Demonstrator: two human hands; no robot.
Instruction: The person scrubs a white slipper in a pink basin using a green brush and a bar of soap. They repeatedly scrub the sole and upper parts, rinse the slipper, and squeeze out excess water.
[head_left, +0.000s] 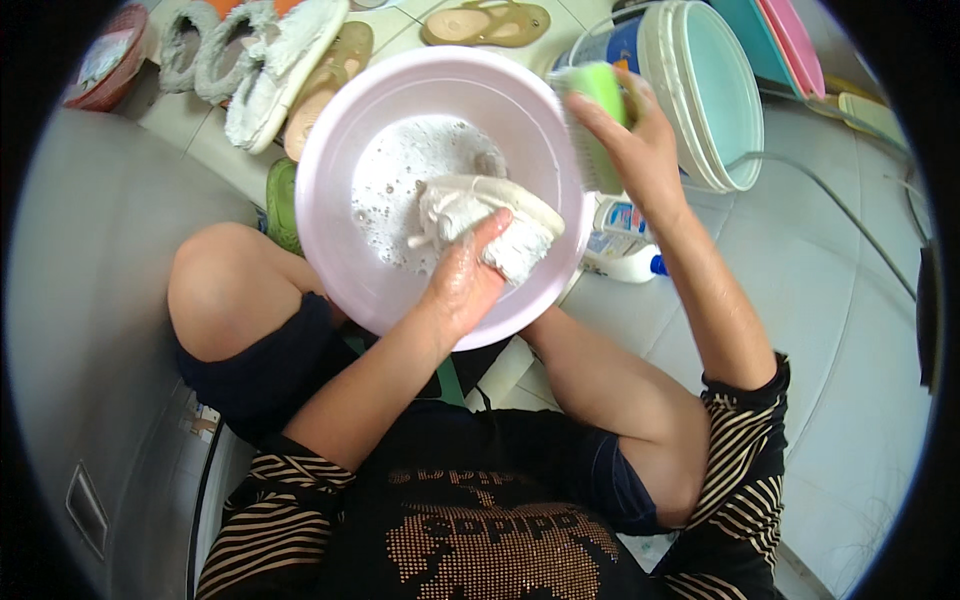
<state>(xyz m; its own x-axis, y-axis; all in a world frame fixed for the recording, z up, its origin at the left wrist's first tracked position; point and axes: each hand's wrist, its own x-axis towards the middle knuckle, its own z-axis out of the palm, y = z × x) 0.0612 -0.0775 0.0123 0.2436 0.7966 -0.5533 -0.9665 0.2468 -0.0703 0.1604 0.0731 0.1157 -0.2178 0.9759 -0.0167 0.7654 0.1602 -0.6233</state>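
My left hand (469, 274) grips a wet white shoe (517, 202) over a pink plastic basin (330, 232). The shoe lies tilted, its sole edge towards the far side, and my palm covers part of it. Below it, foamy, bubbly water (397, 172) fills the bottom of the basin. My right hand (637, 127) holds a green-backed scrubbing brush (600, 90) above the basin's right rim, apart from the shoe. The brush and its pale bristles look blurred. A small greyish thing (491, 161) shows at the edge of the foam; I cannot tell what it is.
A fluffy white slipper (277, 82), grey furry footwear (187, 49) and tan sandals (487, 24) line the far floor. A green clog (282, 206) sits left of the basin. Right stand a large bucket (724, 97) of water and a white bottle (626, 264) with a blue cap.
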